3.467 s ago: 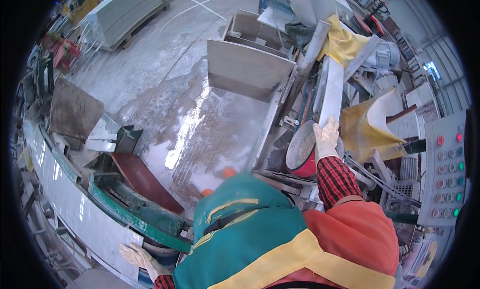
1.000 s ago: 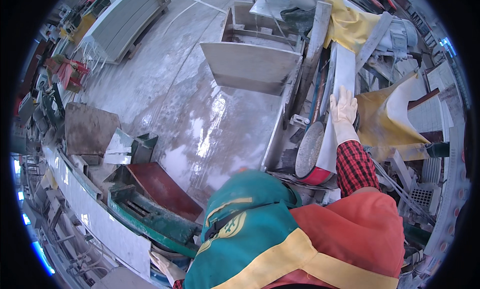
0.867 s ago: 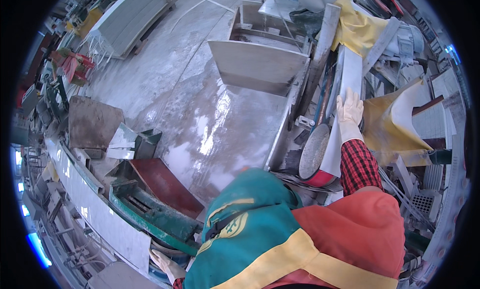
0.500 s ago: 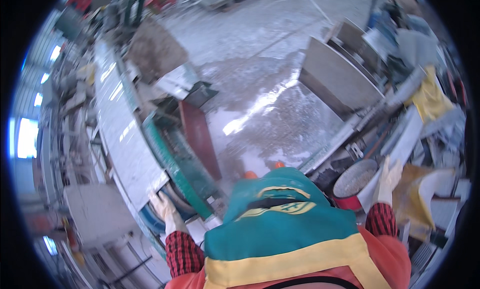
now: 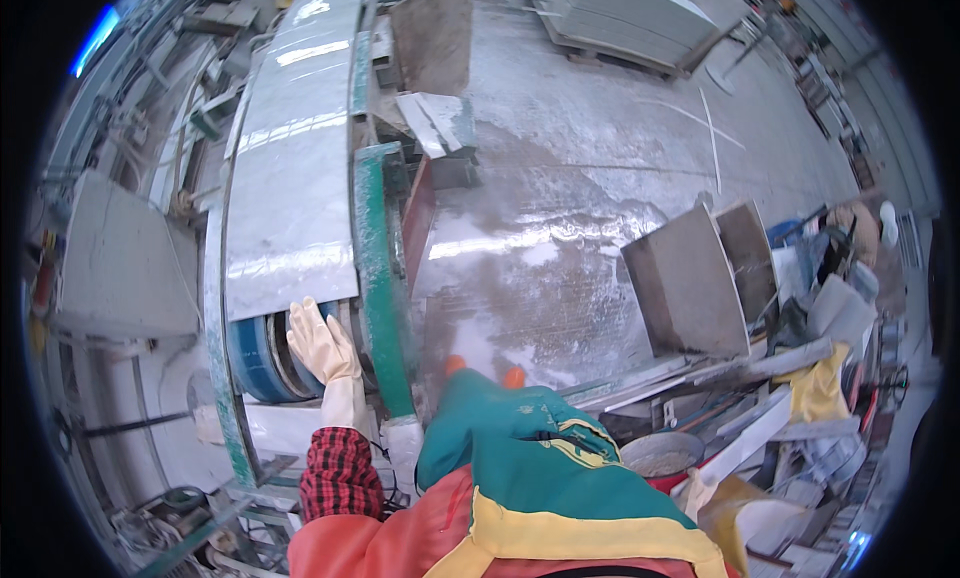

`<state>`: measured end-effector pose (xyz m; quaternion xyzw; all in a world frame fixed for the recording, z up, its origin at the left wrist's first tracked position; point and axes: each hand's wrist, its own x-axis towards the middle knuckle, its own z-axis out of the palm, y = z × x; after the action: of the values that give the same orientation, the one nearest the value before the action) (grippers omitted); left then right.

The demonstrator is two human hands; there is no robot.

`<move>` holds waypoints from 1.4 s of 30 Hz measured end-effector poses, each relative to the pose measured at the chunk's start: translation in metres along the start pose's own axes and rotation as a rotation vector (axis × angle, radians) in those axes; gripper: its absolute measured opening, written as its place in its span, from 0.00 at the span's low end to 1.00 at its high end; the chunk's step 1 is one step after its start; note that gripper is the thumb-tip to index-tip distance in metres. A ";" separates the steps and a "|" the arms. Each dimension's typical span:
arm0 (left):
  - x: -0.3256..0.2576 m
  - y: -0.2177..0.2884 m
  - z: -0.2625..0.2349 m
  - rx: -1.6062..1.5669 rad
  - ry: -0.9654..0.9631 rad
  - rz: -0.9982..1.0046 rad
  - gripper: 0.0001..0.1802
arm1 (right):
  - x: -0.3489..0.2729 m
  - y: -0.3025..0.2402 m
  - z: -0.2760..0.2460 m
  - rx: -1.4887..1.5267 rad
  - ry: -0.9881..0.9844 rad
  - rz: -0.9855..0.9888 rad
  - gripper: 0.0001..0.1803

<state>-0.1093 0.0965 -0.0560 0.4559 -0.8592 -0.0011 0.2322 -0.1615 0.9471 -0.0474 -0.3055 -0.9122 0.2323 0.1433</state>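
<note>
1. Resting on the machine: left hand [image 5: 322, 346] in a pale glove, fingers spread flat and wide, holding nothing, laid against the near end of the grey stone slab [image 5: 290, 178].
2. Slab lying flat on the long conveyor surface [image 5: 215, 308], running from the glove away toward the top of the view, wet and reflective.
3. Blue roller [image 5: 255, 363] showing directly under the slab's near edge, just beside the gloved fingers.
4. Green frame rail [image 5: 375, 278] running along the slab's right side, touching the machine, close to the left hand.
5. Red checked sleeve [image 5: 338, 473] covering the left forearm, rising from the lower edge.
6. Right hand out of view; grip state not visible.
7. Teal apron with yellow trim [image 5: 530, 468] filling the lower centre, orange boot tips [image 5: 485, 371] showing on the wet concrete floor [image 5: 560, 218] below it.
8. Grey slabs leaning upright [image 5: 690, 288] to the right, well apart from the left hand.
9. Round bucket of grey material [image 5: 660, 456] standing at lower right among stacked offcuts.
</note>
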 end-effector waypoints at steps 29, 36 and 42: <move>0.000 0.087 -0.140 -2.023 -0.587 -0.964 0.20 | -0.271 -0.613 0.101 0.341 -1.089 -1.937 0.37; -0.003 -0.026 -0.094 -1.984 -0.135 -1.113 0.23 | -0.206 -0.541 0.134 0.114 -1.278 -1.528 0.34; 0.007 -0.068 -0.054 -1.963 -0.022 -1.202 0.21 | -0.165 -0.496 0.137 0.021 -1.249 -1.143 0.30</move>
<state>-0.0380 0.0623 -0.0192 0.4148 -0.1341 -0.7842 0.4416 -0.3324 0.4480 0.0694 0.3887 -0.8359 0.2585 -0.2889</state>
